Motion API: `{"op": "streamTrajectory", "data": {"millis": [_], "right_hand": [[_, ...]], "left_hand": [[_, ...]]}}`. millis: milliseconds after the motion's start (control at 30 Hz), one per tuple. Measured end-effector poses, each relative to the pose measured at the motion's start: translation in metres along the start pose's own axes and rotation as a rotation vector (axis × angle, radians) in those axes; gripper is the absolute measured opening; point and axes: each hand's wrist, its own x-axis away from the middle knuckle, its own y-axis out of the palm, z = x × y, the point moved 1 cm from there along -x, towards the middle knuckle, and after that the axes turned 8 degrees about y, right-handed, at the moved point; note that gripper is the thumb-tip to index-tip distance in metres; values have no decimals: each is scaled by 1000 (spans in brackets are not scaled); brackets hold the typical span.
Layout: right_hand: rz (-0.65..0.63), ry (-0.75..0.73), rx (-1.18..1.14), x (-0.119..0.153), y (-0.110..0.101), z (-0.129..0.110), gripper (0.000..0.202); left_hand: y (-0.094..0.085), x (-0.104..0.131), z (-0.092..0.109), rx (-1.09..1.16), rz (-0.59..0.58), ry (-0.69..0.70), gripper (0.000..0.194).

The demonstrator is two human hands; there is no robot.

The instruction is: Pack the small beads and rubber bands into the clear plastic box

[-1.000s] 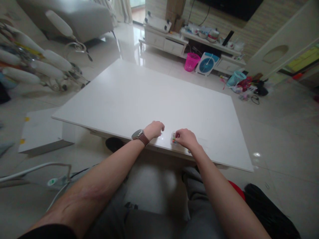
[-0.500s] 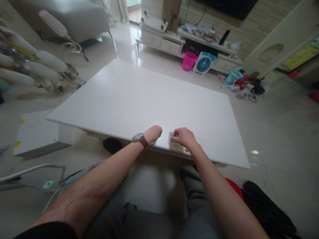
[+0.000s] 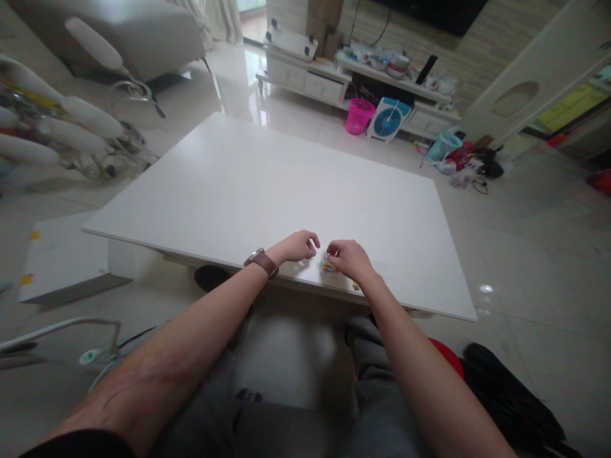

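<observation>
A small clear container with colourful pieces [image 3: 328,264] rests near the front edge of the white table [image 3: 296,184]. My right hand [image 3: 348,256] is over its right side, thumb and fingers drawn together at its top; whatever they hold is too small to make out. Just left of the container, my left hand [image 3: 303,245] hovers low over the tabletop, fingers curved and apart, nothing between them. A brown-strapped watch [image 3: 263,261] is on the left wrist. By the table edge below my right hand lies a small multicoloured piece [image 3: 356,287].
Beyond the table stand a white cabinet [image 3: 324,89], a pink basket [image 3: 359,116], a blue and white fan [image 3: 387,119] and a light blue basket [image 3: 443,146]. A white box [image 3: 71,257] is on the floor at the left.
My left hand has moved right and slightly away from me, towards the container, and its fingers have opened. My right hand stays at the container, shifted slightly left in view.
</observation>
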Motion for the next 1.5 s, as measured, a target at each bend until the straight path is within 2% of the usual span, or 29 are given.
{"op": "streamTrajectory", "data": {"millis": [167, 267, 467, 700, 867, 967, 1100, 1167, 1500], "right_hand": [[52, -74, -101, -2, 3, -1, 11], [80, -145, -141, -2, 5, -4, 9], [132, -187, -156, -1, 6, -7, 12], [93, -63, -128, 1, 2, -10, 16], [83, -14, -127, 0, 0, -10, 18], [15, 31, -81, -3, 0, -1, 18], [-181, 68, 25, -6, 8, 12, 17], [-237, 71, 68, -7, 13, 14, 16], [-301, 55, 198, -3, 21, 3, 17]], "left_hand": [[0, 0, -1, 331, 21, 0, 25], [-2, 2, 3, 437, 26, 12, 20], [-6, 4, 11, 486, 39, -1, 18], [-4, 3, 12, 450, 76, 6, 14], [-1, 1, 9, 478, 84, 2, 21], [-1, 0, 8, 461, 94, -26, 26], [-3, 0, 8, 413, 100, -42, 27], [-3, 0, 8, 398, 101, -38, 27], [-5, -1, 8, 363, 103, -37, 26]]}}
